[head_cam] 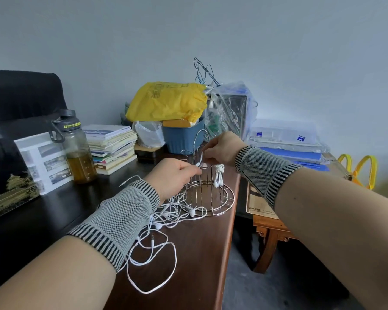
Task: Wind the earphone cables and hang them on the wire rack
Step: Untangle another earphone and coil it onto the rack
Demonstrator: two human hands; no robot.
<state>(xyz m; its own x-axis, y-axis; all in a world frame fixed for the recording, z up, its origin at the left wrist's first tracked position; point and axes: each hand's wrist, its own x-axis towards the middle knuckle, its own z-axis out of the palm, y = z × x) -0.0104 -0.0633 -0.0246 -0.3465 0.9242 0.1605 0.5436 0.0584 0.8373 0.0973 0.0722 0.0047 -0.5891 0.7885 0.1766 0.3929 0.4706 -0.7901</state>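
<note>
Earphone cable [199, 161] pinched between both hands at top of wire rack [207, 193] — left hand [174, 175] and right hand [221, 148] closed on it, likely to hook it. Wound bundle [218, 173] already hanging; loose cables [166, 217] tangled on worktop [202, 253].

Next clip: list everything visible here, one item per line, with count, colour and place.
wire rack: one, metallic, desk's right edge
wound earphones: one bundle, white, hanging on rack
loose earphone cables: tangle, white, desk front
bottle: one, clear with dark cap, left
books: one stack, behind bottle
yellow bag: one, atop blue bin
folders: stack, blue and clear, right
hands: left and right, pinching cable at rack top
</note>
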